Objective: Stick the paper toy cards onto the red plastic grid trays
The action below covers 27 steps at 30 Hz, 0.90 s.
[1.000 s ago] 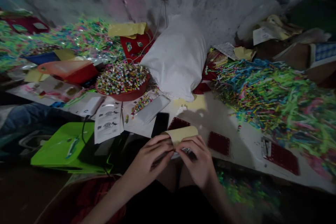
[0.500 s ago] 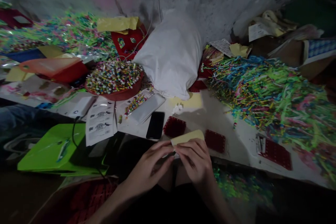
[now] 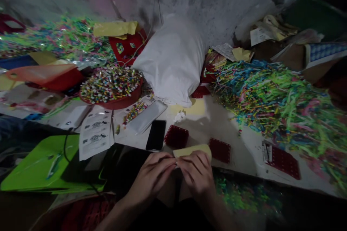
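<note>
Yellow card [image 3: 193, 149] is gripped in your right hand [image 3: 197, 173]. Your left hand [image 3: 154, 171] has its fingertips together at the card's left corner; whether they pinch it cannot be told. Beyond the grip, leftward, lies the phone [image 3: 156, 135].

1 head cam, looking forward and down: left hand [image 3: 154, 173] and right hand [image 3: 196, 171] close, wall [image 3: 219, 0] farther; dark lower corners seem unreadable.
</note>
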Motion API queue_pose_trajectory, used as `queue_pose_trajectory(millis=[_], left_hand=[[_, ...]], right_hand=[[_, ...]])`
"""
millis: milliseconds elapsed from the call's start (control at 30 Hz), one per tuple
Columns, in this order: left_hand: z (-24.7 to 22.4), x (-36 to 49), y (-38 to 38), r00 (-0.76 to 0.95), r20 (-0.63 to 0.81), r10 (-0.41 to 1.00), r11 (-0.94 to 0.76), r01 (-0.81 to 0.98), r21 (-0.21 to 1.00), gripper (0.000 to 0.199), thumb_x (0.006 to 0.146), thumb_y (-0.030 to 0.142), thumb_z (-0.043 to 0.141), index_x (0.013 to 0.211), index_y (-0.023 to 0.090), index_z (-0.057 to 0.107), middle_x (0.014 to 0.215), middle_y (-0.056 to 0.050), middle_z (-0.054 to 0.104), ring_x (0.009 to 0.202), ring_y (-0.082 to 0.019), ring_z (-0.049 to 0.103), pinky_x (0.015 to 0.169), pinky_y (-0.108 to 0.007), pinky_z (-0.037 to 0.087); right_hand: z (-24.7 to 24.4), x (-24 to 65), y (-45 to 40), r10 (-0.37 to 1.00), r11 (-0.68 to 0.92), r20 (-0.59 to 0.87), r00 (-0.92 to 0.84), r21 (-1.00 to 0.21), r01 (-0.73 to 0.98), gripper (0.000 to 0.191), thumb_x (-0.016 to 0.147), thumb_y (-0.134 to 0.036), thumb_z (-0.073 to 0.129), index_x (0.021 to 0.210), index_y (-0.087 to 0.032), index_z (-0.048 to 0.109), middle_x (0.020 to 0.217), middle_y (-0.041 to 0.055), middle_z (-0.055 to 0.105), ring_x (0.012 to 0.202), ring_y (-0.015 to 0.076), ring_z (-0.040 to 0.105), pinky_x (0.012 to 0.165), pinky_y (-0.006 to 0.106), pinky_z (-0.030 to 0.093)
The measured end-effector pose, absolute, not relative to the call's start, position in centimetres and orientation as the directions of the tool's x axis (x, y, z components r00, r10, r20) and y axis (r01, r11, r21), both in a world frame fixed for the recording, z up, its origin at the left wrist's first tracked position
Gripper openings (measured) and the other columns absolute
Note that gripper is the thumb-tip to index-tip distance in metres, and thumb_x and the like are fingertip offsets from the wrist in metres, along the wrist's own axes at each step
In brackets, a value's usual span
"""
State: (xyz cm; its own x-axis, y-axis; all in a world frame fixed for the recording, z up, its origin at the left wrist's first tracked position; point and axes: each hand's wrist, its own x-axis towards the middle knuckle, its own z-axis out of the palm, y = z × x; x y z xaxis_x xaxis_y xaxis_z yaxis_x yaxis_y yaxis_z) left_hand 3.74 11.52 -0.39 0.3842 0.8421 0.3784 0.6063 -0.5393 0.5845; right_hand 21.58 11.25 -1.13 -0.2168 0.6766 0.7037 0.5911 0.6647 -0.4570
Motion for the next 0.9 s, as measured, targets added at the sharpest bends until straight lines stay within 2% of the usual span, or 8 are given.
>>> queue_pose_trajectory(millis=[133,267,400,533,700,900], left_hand=[[0.7,5.0,11.7,0.374,0.081,0.924,-0.26,0.46,0.849,0.022,0.087,0.031,0.05,0.102,0.022,0.064,0.095,-0.004,0.066,0.09,-0.016,0.061,0.078,-0.023,0.049],[0.8,6.0,12.5,0.319,-0.139,0.938,0.015,0.363,0.932,0.028,0.087,0.041,0.047,0.085,0.018,0.063,0.079,-0.001,0.065,0.076,-0.015,0.06,0.069,-0.024,0.047],[0.1,7.0,13.8,0.31,-0.174,0.934,0.094,0.258,0.962,0.031,0.086,0.042,0.047,0.075,0.017,0.06,0.074,0.001,0.061,0.075,-0.015,0.055,0.072,-0.026,0.043],[0.3,8.1,15.3,0.376,-0.241,0.895,0.184,0.181,0.966,0.028,0.081,0.041,0.051,0.069,0.016,0.056,0.066,0.003,0.056,0.068,-0.013,0.05,0.066,-0.024,0.04],[0.8,9.7,16.8,0.458,-0.253,0.852,0.226,0.115,0.967,0.023,0.078,0.037,0.053,0.069,0.016,0.056,0.065,0.004,0.053,0.065,-0.011,0.048,0.063,-0.023,0.037],[0.3,11.4,17.8,0.461,-0.225,0.859,0.181,0.139,0.974,0.024,0.079,0.036,0.051,0.067,0.016,0.052,0.061,0.005,0.045,0.06,-0.01,0.042,0.058,-0.022,0.033]], right_hand=[[-1.1,22.6,11.3,0.664,0.673,0.692,-0.282,-0.39,0.628,0.018,0.09,-0.016,0.049,0.101,-0.019,0.063,0.09,0.0021,0.068,0.085,0.0159,0.053,0.085,0.036,0.043],[-0.9,23.4,11.4,0.608,0.715,0.697,-0.38,-0.272,0.644,0.025,0.093,-0.017,0.041,0.107,-0.017,0.062,0.097,0.003,0.069,0.091,0.0157,0.054,0.093,0.036,0.041],[-1.3,24.2,11.7,0.539,0.742,0.723,-0.433,-0.165,0.649,0.026,0.091,-0.012,0.044,0.109,-0.014,0.062,0.099,0.0037,0.07,0.093,0.0143,0.056,0.094,0.034,0.043],[-2.3,25.3,12.2,0.477,0.759,0.764,-0.433,-0.11,0.642,0.029,0.088,-0.01,0.049,0.116,-0.014,0.059,0.103,0.0058,0.069,0.1,0.0141,0.058,0.095,0.033,0.047],[-3.0,27.2,12.7,0.444,0.761,0.784,-0.434,-0.075,0.644,0.036,0.085,-0.009,0.054,0.121,-0.013,0.053,0.108,0.0084,0.068,0.106,0.0154,0.059,0.094,0.035,0.048],[-3.7,29.0,13.1,0.467,0.771,0.755,-0.459,-0.094,0.63,0.034,0.091,-0.011,0.041,0.124,-0.012,0.051,0.112,0.0112,0.066,0.11,0.0173,0.058,0.091,0.037,0.05]])
